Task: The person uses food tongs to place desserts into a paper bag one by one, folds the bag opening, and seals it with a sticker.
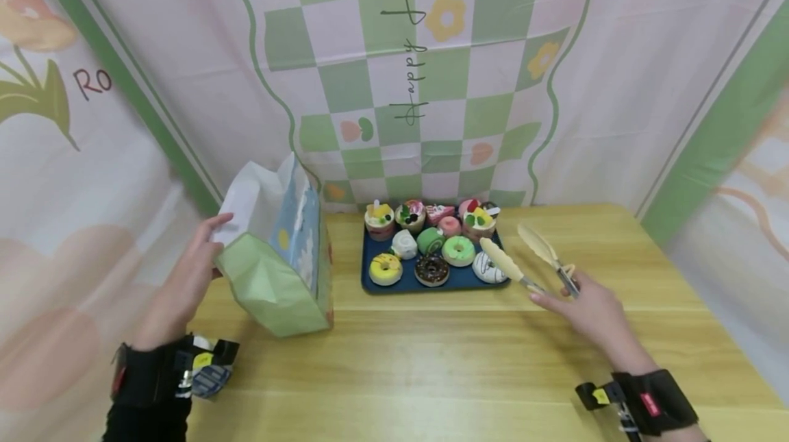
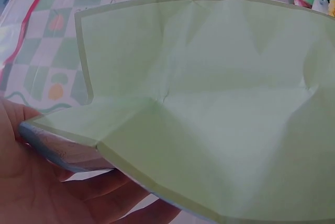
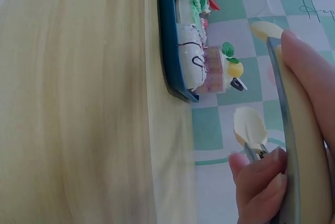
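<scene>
My left hand (image 1: 181,284) grips the rim of a paper bag (image 1: 265,281) at its upper left edge. Pale green, white and blue parts show on the bag, and its mouth is spread apart. The left wrist view shows the thumb at a folded corner and the other fingers partly hidden behind the paper. On the other side, my right hand (image 1: 592,312) holds metal tongs (image 1: 502,260) with cream tips. The tips are spread wide with nothing between them, near the right end of a dark blue tray (image 1: 459,284). A white striped donut (image 1: 487,269) lies closest to them.
Several sweets fill the tray, among them a yellow donut (image 1: 377,272), a chocolate donut (image 1: 431,281), a green donut (image 1: 459,260) and dessert cups (image 1: 380,226). A round blue item (image 1: 211,380) is beside the left wrist. A patterned curtain (image 1: 394,51) hangs behind the wooden table (image 1: 425,366).
</scene>
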Demonstrator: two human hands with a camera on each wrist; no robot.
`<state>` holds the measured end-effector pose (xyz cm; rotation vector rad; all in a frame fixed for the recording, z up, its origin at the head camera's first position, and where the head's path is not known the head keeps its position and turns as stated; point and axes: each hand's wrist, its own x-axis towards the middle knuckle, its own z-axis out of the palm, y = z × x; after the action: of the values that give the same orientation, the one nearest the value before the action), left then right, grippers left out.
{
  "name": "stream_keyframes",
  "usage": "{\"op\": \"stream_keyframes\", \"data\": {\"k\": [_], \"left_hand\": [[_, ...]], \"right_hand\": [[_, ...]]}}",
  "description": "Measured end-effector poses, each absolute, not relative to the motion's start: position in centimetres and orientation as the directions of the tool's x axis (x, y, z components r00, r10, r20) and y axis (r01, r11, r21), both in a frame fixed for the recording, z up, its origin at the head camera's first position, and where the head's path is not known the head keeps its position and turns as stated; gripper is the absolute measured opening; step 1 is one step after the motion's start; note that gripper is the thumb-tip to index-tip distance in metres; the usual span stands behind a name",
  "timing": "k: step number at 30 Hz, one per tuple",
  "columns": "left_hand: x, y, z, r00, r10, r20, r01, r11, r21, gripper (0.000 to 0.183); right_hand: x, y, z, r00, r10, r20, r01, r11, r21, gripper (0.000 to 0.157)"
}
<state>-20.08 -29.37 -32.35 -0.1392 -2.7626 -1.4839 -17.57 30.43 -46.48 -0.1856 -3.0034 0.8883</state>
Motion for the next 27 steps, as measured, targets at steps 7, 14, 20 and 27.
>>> {"op": "stream_keyframes", "data": {"k": [7, 14, 20, 27], "left_hand": [[-19.9, -29.0, -32.3, -0.996, 0.081, 0.038, 0.076, 0.541, 0.838, 0.056], [-19.7, -28.8, -32.3, -0.995, 0.099, 0.034, 0.083, 0.549, 0.832, 0.055], [-19.4, -28.6, -32.2, -0.993, 0.112, 0.034, 0.091, 0.555, 0.827, 0.055], [-19.3, -28.4, -32.1, -0.995, 0.1, 0.024, 0.076, 0.559, 0.826, 0.054]], "right_hand": [[-17.3, 30.2, -46.8, -0.993, 0.088, -0.083, 0.118, 0.848, -0.517, 0.079], [-17.1, 29.8, -47.2, -0.996, 0.077, -0.049, 0.091, 0.871, -0.484, 0.074], [-17.0, 29.2, -47.3, -0.997, 0.066, -0.042, 0.078, 0.879, -0.47, 0.072], [-17.2, 28.9, -47.7, -0.993, 0.068, -0.096, 0.105, 0.881, -0.461, 0.082]]}}
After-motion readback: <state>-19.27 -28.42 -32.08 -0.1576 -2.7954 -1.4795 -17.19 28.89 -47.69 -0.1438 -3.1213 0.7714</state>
